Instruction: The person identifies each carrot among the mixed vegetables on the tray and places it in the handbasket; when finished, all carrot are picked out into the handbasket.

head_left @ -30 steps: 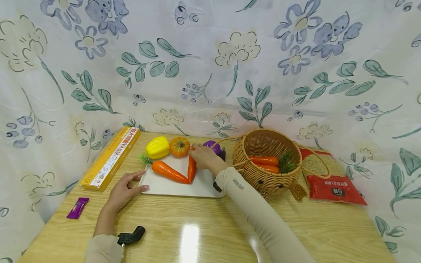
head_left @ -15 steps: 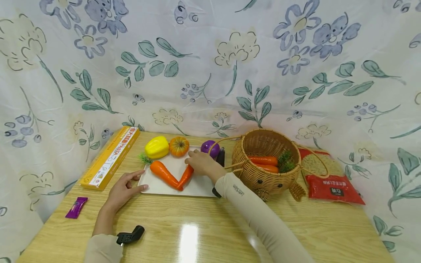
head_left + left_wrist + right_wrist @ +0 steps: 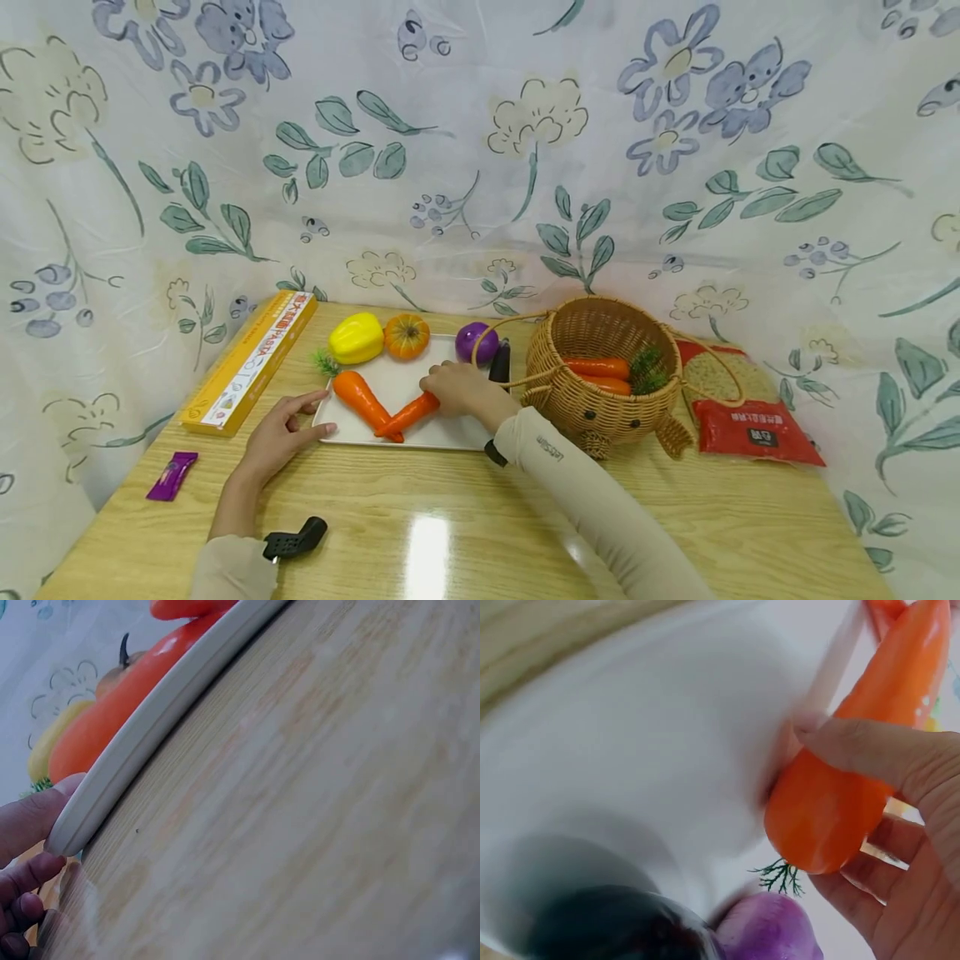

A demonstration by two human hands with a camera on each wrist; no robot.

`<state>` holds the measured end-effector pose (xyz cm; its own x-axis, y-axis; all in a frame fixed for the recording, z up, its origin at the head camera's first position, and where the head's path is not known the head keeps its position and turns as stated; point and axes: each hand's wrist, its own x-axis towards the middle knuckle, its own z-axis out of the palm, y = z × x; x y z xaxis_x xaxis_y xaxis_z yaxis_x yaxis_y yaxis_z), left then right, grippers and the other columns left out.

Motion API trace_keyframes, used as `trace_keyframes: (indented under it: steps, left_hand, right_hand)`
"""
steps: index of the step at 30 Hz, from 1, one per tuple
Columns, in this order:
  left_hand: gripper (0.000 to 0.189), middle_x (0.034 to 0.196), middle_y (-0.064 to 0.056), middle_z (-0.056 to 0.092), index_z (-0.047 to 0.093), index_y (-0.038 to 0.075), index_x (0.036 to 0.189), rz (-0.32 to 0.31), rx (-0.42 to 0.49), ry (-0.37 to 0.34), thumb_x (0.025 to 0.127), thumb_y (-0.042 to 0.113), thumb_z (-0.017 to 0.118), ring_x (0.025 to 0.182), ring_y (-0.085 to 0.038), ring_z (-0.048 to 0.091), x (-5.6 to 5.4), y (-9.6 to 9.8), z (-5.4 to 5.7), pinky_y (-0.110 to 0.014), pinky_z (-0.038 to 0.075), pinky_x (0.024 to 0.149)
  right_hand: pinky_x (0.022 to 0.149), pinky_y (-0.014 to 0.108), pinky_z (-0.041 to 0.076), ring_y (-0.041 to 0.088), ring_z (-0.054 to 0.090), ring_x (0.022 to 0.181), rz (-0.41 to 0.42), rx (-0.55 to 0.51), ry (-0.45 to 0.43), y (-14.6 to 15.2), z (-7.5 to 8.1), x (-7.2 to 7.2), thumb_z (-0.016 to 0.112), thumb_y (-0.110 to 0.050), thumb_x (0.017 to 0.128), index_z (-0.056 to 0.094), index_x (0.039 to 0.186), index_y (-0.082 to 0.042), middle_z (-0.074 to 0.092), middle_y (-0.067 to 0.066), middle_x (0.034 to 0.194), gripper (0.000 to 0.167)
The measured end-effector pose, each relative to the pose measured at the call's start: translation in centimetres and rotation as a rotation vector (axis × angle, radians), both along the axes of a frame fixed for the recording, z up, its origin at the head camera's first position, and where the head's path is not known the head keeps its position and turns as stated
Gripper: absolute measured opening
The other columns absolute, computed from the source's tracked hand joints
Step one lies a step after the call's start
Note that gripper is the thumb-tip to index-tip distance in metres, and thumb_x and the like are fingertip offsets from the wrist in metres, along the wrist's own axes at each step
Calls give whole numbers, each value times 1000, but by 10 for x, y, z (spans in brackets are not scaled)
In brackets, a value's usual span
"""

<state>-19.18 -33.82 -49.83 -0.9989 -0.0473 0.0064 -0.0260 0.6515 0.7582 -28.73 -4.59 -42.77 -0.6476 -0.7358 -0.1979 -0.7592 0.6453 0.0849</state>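
A: Both hands are in play! By the right hand (image 3: 461, 390), the held carrot (image 3: 412, 412) is gripped near its thick end, thumb laid on one side, fingers bent round the other, the grasp spread just to the root's girth.

B: And by the left hand (image 3: 279, 429)?

A: The near left corner of the white tray (image 3: 459, 433) is pinched, thumb over the rim, a finger against the outside. No carrot is held there.

B: Where is the held carrot to be found?

A: Over the tray's near half, its tip just beside the near edge, left of the middle. From the right hand it is stretched leftward and nearer; from the left hand it is found to the right, well apart from the fingers. Clearly the right hand is the nearer one.

B: And the next move?

A: It seems to be governed by the crossing at the tips: the second carrot (image 3: 358, 400), slanted the opposite way, is overlapped there. Whether contact is made cannot be told.

B: Which way is it pointed?

A: The tip is aimed at the near edge, leftward. The long axis is slanted toward the far right corner, and by the green tuft (image 3: 780, 876) the purple vegetable (image 3: 771, 928) is faced.
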Motion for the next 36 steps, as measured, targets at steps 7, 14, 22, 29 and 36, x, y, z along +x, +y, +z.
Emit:
trace_keyframes:
  steps: [7,14,22,29,36]
  left_hand:
    - [64,117,-9,53,54,17,144,-7,-14,-10,89,44,72,82,-18,39,-1,1,0,-30,30,68]
    - [63,117,-8,54,54,18,143,-2,-35,3,88,43,73,80,-16,39,-1,0,-1,-30,30,67]
    - [64,117,-9,53,53,18,144,-6,-42,2,89,44,73,80,-16,39,0,1,0,-30,30,67]
    - [64,116,-8,52,53,18,144,-9,-46,-1,89,44,72,80,-16,39,1,1,0,-30,30,66]
    - [64,118,-9,53,52,17,145,-8,-55,-3,90,45,71,83,-17,39,1,2,1,-30,31,68]
  right_hand:
    - [79,27,44,13,57,92,41,-118,-94,9,5,4,80,-31,82,72,116,-22,65,-3,104,36]
    - [75,22,41,9,53,86,37,-301,-195,17,6,11,83,-38,80,72,117,-21,62,-4,102,42]
    - [76,21,41,8,53,84,26,-463,-272,24,7,21,82,-38,82,71,118,-20,65,-4,104,42]
    - [76,20,41,7,53,84,13,-518,-291,27,4,23,81,-36,82,72,118,-20,67,-5,105,41]
    - [76,20,40,7,52,83,-9,-556,-308,29,9,27,82,-37,81,71,119,-20,65,-5,102,42]
